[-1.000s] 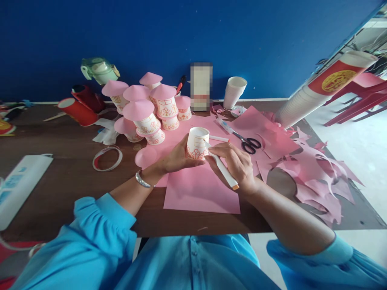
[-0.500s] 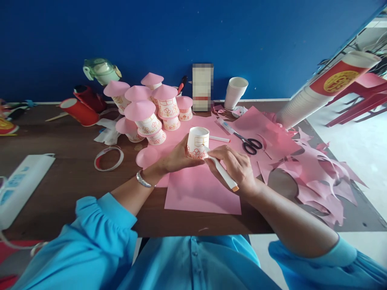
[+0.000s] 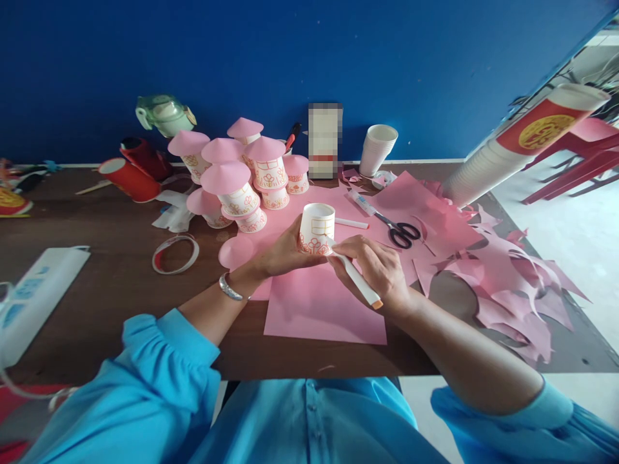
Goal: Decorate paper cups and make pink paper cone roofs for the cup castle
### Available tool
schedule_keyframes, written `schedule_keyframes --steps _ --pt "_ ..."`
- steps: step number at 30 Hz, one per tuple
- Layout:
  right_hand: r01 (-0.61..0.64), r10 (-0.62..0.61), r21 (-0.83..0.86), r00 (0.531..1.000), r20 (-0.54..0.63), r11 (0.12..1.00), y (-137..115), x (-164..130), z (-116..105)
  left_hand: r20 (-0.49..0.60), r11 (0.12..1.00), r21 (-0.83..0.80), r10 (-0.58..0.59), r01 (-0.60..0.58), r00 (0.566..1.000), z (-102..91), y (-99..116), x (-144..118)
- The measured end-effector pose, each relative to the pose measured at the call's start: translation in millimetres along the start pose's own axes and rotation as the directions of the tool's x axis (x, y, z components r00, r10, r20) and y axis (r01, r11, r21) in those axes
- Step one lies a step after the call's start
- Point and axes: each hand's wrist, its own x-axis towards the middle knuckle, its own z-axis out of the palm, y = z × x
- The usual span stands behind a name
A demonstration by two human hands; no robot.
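Note:
My left hand (image 3: 288, 248) is closed around a white paper cup (image 3: 316, 227), held upright with its open mouth up. Red flowers run round the cup's lower part, and a yellow-brown window is drawn above them. In my right hand (image 3: 374, 267) is a white marker (image 3: 356, 281) with an orange end, its tip against the cup's side. Pink paper sheets (image 3: 324, 316) lie beneath both hands. Left of the cup stand several decorated paper cups with pink cone roofs (image 3: 225, 178), some stacked. A loose pink cone (image 3: 236, 252) lies near my left wrist.
Black-handled scissors (image 3: 403, 234) and another marker (image 3: 352, 223) lie on the pink paper. Pink scraps (image 3: 512, 290) cover the right side beside a long cup stack (image 3: 527, 145). White cups (image 3: 378, 149) stand by the blue wall. A tape roll (image 3: 175, 254) lies at left.
The marker's tip has moved very slightly lower on the cup near the window drawing. Both hands keep their hold; the whole view has shifted a little.

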Motion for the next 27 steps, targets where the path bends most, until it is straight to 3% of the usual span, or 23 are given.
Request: schedule_keyframes --steps 3,6,9,12,15,19,27 --pt "0.021 -0.020 0.026 0.998 -0.053 0.999 2.0 -2.0 -3.2 0.043 1.000 -0.019 0.002 -0.001 0.999 -0.8 3.8 -1.6" --pt "0.024 -0.019 0.048 0.994 -0.106 0.999 7.0 -5.2 -5.9 0.014 0.999 -0.037 -0.033 0.033 0.999 -2.5 7.2 -4.2" --pt "-0.161 0.172 0.128 0.982 -0.082 0.979 16.4 -8.5 -3.2 0.026 0.981 -0.154 -0.119 0.122 0.993 -3.9 8.0 -5.6" --pt "-0.347 0.353 0.327 0.935 0.044 0.879 30.0 -11.3 4.2 0.071 0.938 -0.331 -0.081 0.100 0.994 -4.7 5.5 -5.1" --pt "-0.351 0.331 0.447 0.935 0.126 0.823 42.9 -13.8 11.0 0.073 0.905 -0.421 -0.033 0.061 0.997 -5.6 2.4 -4.8" --pt "-0.275 0.219 0.494 0.961 0.169 0.825 49.1 -16.2 14.7 0.130 0.871 -0.483 -0.032 0.092 0.991 -7.9 1.1 -7.5" --pt "-0.228 0.189 0.411 0.973 0.135 0.883 43.3 -14.0 13.1 0.291 0.862 -0.467 -0.061 0.198 0.955 -9.6 6.6 -10.2"
